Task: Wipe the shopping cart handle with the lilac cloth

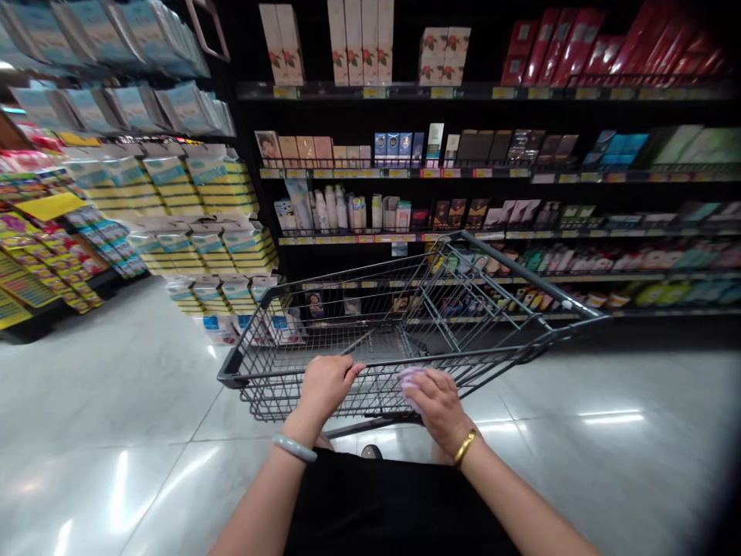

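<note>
A grey wire shopping cart (pixel 233 366) stands sideways in front of me, and no goods show in its basket. My left hand (pixel 329 388) is closed over the near top rim of the basket, with the thumb lying along the rim. To its right, my right hand (pixel 441 408) has its fingers closed on a light purple cloth (pixel 410 378). The cloth touches the near side of the basket, just below the rim. Part of the cloth is hidden under the fingers. The cart's handle bar (pixel 521 274) is at the right end, away from both hands.
Behind the cart runs a dark shelf unit (pixel 359 91) with boxes, bottles and tubes. Yellow-striped packs (pixel 214 189) hang in rows on a rack at the left. Farther left are bright snack-like packets (pixel 52 266). The grey tiled floor (pixel 139 394) reflects ceiling lights.
</note>
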`<state>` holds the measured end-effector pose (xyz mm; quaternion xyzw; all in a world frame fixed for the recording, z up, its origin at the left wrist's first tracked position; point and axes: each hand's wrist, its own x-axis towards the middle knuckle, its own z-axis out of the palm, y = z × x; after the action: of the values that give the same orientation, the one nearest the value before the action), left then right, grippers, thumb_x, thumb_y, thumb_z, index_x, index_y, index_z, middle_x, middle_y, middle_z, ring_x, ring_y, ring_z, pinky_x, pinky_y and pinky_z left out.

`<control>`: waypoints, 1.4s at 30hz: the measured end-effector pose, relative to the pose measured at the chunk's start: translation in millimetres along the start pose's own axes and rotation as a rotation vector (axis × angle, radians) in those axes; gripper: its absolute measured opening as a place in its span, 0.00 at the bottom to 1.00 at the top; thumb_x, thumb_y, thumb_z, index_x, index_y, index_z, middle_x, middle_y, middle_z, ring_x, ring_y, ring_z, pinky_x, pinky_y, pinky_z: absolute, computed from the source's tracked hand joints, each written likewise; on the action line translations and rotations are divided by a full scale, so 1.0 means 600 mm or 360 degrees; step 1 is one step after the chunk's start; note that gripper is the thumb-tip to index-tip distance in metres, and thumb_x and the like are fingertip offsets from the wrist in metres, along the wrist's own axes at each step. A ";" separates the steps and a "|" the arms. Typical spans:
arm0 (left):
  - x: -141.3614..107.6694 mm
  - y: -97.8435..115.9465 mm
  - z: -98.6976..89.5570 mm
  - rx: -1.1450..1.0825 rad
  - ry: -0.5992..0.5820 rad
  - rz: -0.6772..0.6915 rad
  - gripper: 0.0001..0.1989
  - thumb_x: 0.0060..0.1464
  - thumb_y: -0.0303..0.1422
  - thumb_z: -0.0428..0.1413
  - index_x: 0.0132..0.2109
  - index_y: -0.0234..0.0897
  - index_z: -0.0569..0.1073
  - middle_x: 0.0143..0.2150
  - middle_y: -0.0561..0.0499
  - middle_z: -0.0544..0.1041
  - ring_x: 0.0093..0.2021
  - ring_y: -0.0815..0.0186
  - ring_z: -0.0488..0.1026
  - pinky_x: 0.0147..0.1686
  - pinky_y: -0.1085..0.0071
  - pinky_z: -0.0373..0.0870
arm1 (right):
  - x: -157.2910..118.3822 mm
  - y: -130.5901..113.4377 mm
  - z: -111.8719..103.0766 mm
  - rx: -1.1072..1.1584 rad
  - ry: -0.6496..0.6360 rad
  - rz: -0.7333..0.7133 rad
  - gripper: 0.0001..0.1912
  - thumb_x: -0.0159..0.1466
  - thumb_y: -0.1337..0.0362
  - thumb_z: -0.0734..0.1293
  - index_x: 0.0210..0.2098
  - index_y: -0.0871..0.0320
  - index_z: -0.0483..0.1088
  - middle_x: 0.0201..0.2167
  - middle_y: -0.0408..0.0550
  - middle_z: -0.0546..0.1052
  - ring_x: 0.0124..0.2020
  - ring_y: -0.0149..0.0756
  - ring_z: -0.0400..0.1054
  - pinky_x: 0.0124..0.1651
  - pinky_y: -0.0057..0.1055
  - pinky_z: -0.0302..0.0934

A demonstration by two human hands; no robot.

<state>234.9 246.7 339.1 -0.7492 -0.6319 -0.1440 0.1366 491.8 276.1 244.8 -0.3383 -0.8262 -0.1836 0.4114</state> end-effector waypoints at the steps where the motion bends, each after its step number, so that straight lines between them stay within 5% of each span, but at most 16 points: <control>1: -0.001 -0.001 -0.001 0.0006 0.0008 0.0001 0.26 0.63 0.49 0.39 0.29 0.40 0.71 0.29 0.50 0.78 0.32 0.61 0.73 0.32 0.67 0.54 | 0.006 0.002 -0.008 0.0000 0.0038 0.0054 0.06 0.65 0.62 0.66 0.40 0.46 0.74 0.47 0.41 0.75 0.54 0.40 0.59 0.60 0.41 0.47; 9: -0.005 -0.004 0.002 -0.0031 0.0061 -0.0009 0.27 0.65 0.48 0.37 0.28 0.40 0.71 0.29 0.50 0.78 0.32 0.61 0.73 0.31 0.67 0.51 | -0.030 0.014 0.012 0.0080 -0.0113 0.0088 0.08 0.67 0.64 0.64 0.37 0.47 0.75 0.44 0.40 0.76 0.50 0.38 0.61 0.53 0.37 0.51; 17: -0.006 -0.002 0.002 0.0031 0.0092 0.0003 0.27 0.64 0.48 0.38 0.26 0.40 0.70 0.28 0.50 0.78 0.30 0.61 0.72 0.29 0.67 0.49 | -0.014 0.040 -0.031 0.0043 0.0237 0.0329 0.07 0.64 0.65 0.67 0.39 0.46 0.76 0.44 0.43 0.75 0.52 0.40 0.59 0.57 0.40 0.51; 22: -0.005 0.000 0.003 0.0037 0.0109 -0.0027 0.27 0.64 0.48 0.38 0.25 0.40 0.69 0.27 0.51 0.77 0.30 0.61 0.72 0.30 0.67 0.49 | -0.039 0.040 -0.011 0.0087 0.0059 0.0293 0.07 0.63 0.66 0.68 0.38 0.46 0.75 0.42 0.41 0.74 0.51 0.41 0.59 0.53 0.40 0.53; 29: -0.006 0.001 0.004 0.0073 0.0111 -0.0046 0.27 0.64 0.49 0.38 0.25 0.40 0.69 0.26 0.50 0.77 0.30 0.61 0.71 0.30 0.67 0.49 | 0.009 0.039 -0.077 0.0052 0.0440 0.0308 0.08 0.63 0.67 0.67 0.38 0.48 0.76 0.42 0.45 0.74 0.52 0.41 0.60 0.57 0.41 0.54; 36: -0.009 0.006 -0.001 0.0076 0.0137 -0.0042 0.28 0.64 0.49 0.38 0.25 0.40 0.70 0.26 0.50 0.77 0.30 0.62 0.72 0.30 0.66 0.50 | 0.014 0.041 -0.102 0.0078 0.0233 0.0195 0.08 0.62 0.67 0.66 0.39 0.49 0.74 0.43 0.44 0.74 0.50 0.42 0.61 0.57 0.42 0.54; 42: -0.012 0.011 -0.006 0.0021 0.0155 -0.0055 0.29 0.64 0.49 0.38 0.26 0.39 0.71 0.27 0.48 0.77 0.30 0.62 0.72 0.31 0.66 0.51 | 0.050 0.071 -0.142 -0.0206 0.0252 0.0586 0.17 0.57 0.67 0.66 0.47 0.56 0.70 0.52 0.54 0.70 0.55 0.51 0.58 0.58 0.48 0.49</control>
<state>240.3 237.6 339.2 -0.7293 -0.6383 -0.1786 0.1697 556.7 268.9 320.7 -0.4937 -0.7021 -0.1842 0.4790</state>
